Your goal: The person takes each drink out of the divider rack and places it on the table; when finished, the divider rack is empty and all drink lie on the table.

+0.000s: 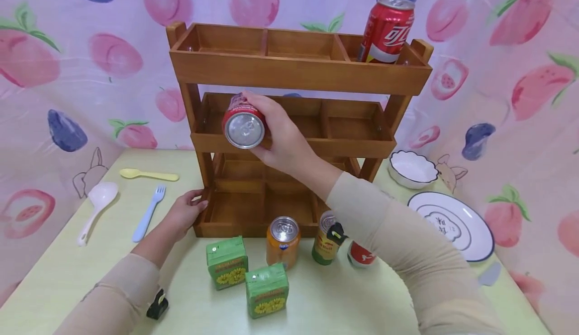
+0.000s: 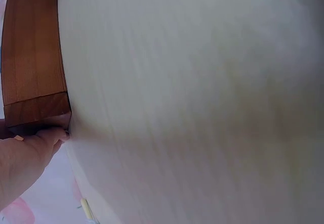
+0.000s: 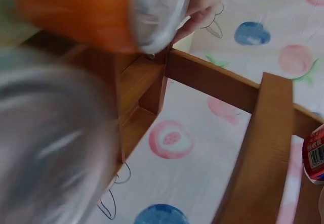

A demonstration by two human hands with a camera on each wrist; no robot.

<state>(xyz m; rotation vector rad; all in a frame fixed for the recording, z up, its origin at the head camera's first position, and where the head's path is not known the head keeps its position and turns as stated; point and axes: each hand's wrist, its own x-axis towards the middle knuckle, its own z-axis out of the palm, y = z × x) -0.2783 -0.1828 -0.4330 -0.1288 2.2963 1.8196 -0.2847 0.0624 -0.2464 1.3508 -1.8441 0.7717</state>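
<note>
My right hand (image 1: 282, 134) grips a red drink can (image 1: 236, 105), its silver end toward me, before the left part of the middle tier of a wooden rack (image 1: 298, 71). The can (image 3: 315, 155) also shows at the right edge of the right wrist view. My left hand (image 1: 184, 212) holds the rack's lower left corner, fingers bent against its side; the left wrist view shows the hand (image 2: 25, 166) at the rack's end (image 2: 38, 113). A red cola can (image 1: 390, 31) stands in the top tier's right compartment.
Before the rack stand an orange soda can (image 1: 283, 244), a yellow-green can (image 1: 323, 242), a red-and-white can (image 1: 362, 255) and two green juice boxes (image 1: 227, 262). At left lie a ladle (image 1: 101, 197), spoon (image 1: 149, 175) and fork (image 1: 149, 214); at right, a bowl (image 1: 412, 169) and plate (image 1: 475, 239).
</note>
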